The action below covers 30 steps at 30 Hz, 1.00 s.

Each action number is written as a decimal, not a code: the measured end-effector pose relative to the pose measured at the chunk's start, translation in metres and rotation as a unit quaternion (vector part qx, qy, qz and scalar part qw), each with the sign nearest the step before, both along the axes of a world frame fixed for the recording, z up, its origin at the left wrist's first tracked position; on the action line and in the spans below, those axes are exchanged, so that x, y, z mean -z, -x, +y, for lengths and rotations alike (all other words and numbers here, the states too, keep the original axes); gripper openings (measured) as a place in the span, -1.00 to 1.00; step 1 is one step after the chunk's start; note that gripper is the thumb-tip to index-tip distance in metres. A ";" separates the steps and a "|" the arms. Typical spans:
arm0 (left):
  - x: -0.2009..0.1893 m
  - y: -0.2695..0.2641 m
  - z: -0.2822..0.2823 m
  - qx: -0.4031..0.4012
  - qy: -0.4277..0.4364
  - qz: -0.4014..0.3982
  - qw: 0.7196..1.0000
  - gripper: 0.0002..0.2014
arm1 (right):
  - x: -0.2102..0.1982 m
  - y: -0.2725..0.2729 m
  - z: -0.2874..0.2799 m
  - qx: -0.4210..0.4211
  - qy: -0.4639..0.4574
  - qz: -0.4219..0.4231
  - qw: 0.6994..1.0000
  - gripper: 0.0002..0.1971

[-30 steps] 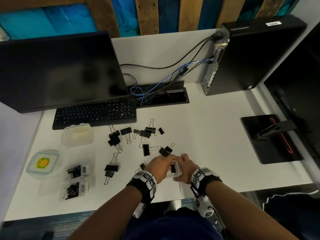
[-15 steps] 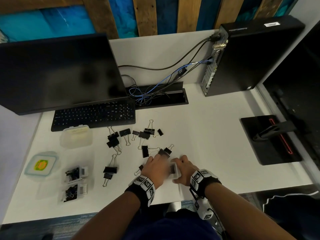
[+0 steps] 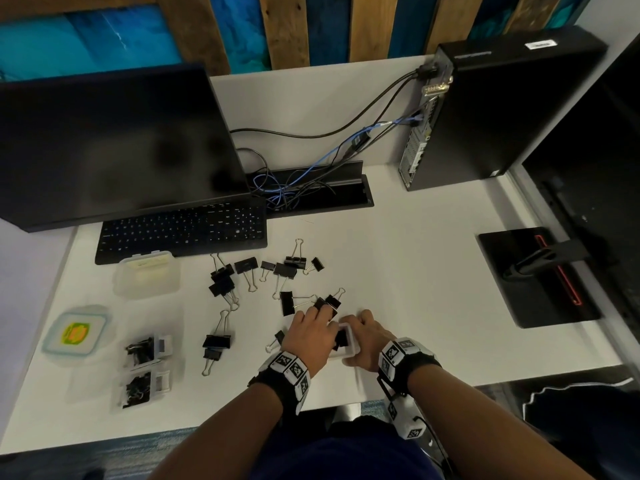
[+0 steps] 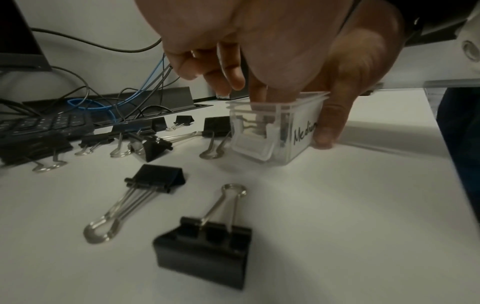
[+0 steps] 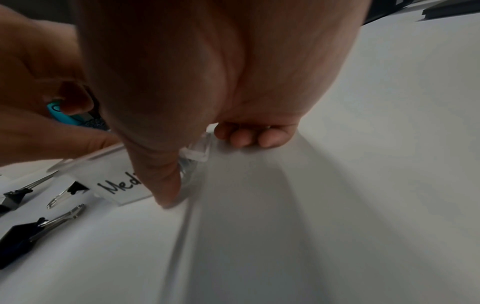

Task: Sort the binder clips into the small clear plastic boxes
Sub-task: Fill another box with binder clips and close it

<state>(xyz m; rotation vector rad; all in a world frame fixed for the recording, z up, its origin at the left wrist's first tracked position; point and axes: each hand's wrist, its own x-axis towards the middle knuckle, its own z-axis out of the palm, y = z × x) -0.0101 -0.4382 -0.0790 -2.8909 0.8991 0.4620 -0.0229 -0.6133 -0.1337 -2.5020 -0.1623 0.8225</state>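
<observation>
A small clear box (image 3: 350, 352) labelled "Medium" (image 4: 303, 131) stands near the desk's front edge. My right hand (image 3: 363, 337) grips it, with the thumb (image 5: 166, 185) on the label side and the fingers (image 5: 249, 139) curled behind it. My left hand (image 3: 311, 334) is over the opening, and one digit (image 4: 259, 92) dips inside with a black binder clip (image 4: 259, 125) pinched at its tip. Several loose black binder clips (image 3: 289, 303) of different sizes lie beyond and to the left, one large (image 4: 202, 253). Two small clear boxes (image 3: 145, 349) (image 3: 142, 389) at the left hold clips.
A keyboard (image 3: 183, 230) and monitor (image 3: 114, 143) stand behind the clips. A frosted container (image 3: 149, 277) and a lidded tub with a green label (image 3: 76, 332) sit at the left. A cable tray (image 3: 311, 192), computer tower (image 3: 502, 109) and monitor base (image 3: 533, 275) lie further back and right.
Both hands have stayed at the Medium box. My left hand has slid a little further over its opening and its fingers now reach nearer the clips beyond.
</observation>
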 end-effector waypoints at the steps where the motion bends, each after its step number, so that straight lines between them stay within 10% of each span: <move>1: 0.000 0.000 0.001 -0.011 0.011 -0.003 1.000 -0.74 | 0.000 0.000 0.000 -0.002 0.002 0.001 1.000 -0.21; 13: 0.012 -0.007 0.006 -0.023 0.055 0.019 0.998 -0.68 | 0.000 -0.001 0.000 -0.002 0.004 0.008 1.000 -0.21; 20: 0.011 -0.008 0.052 -0.170 0.255 0.049 0.951 -0.79 | -0.001 -0.001 0.001 -0.003 0.003 0.008 1.000 -0.16; 24: 0.010 -0.011 0.099 -0.212 0.232 0.083 0.946 -0.97 | -0.002 -0.001 0.001 -0.004 -0.004 0.007 1.000 -0.15; 30: 0.016 0.009 0.125 -0.094 0.150 0.193 0.965 -0.61 | -0.004 -0.001 0.002 0.001 0.000 0.016 1.000 -0.17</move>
